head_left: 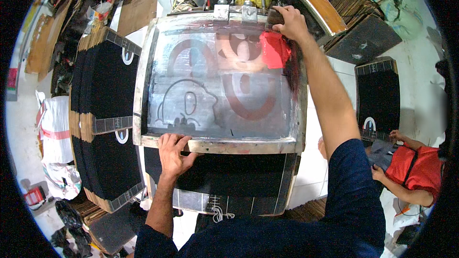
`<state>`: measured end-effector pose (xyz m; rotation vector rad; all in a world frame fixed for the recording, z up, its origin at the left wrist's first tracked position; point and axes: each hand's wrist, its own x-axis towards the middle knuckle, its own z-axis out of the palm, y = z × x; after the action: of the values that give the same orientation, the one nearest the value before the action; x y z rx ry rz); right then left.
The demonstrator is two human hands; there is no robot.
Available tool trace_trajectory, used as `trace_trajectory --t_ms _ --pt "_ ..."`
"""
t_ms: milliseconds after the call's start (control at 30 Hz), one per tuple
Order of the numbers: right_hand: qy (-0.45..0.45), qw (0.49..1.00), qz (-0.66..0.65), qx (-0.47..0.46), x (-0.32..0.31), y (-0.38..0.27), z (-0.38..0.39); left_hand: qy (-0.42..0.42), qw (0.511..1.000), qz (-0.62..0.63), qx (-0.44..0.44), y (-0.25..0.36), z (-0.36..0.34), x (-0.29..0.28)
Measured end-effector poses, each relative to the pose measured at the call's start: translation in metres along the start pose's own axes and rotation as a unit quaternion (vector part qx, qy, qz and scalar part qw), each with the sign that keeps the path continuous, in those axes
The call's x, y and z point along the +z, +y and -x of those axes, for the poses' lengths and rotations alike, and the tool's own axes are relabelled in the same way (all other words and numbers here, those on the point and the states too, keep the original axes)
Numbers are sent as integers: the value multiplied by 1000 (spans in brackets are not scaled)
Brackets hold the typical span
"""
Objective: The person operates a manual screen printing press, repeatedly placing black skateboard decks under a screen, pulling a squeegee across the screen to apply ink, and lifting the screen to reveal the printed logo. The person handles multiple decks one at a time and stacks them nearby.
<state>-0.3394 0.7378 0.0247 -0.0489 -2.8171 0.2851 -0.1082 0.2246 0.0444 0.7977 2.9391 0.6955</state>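
Has one screen point(205, 74) between left hand point(176, 155) and right hand point(290, 23), over one black board point(234, 174); rests the left on the screen's rim point(239, 146), likely to steady, unclear whether clasping; has one ink patch point(275, 51) just nearer than the right, two clamps point(221, 12) left of that grip, apparently hinges; grips one block point(274, 18) with the right, likely for control.

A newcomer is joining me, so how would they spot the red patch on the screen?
Find the large framed screen in the middle of the view. Go to its far right corner, just below the right hand and the dark block it grips. There, the red patch is solid and bright, unlike the dull, faded shapes elsewhere on the screen.
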Motion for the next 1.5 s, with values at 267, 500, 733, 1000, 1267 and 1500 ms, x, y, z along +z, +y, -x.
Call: trace_trajectory --t_ms 267,500,733,1000,1267,1500 --pt "33 990 -100 90 -78 -168 260 -13 1000 4 8 11 -5 -19" --pt "246 969 6 33 -175 -242 248 136 979 -60 142 47 -42 -138" --pt "279 959 14 44 -280 -244 131 465 878 49 -102 -136 28 -100" --pt "148 972 25 179 -321 -229 76 -259 694 448 -500 -277 405 181" --pt "130 981 34 140 -340 -202 38 -186 870 132 -438 -167 439 185" --pt "108 987 27 119 -343 -184 24 61 869 194 -451 -141 427 165"
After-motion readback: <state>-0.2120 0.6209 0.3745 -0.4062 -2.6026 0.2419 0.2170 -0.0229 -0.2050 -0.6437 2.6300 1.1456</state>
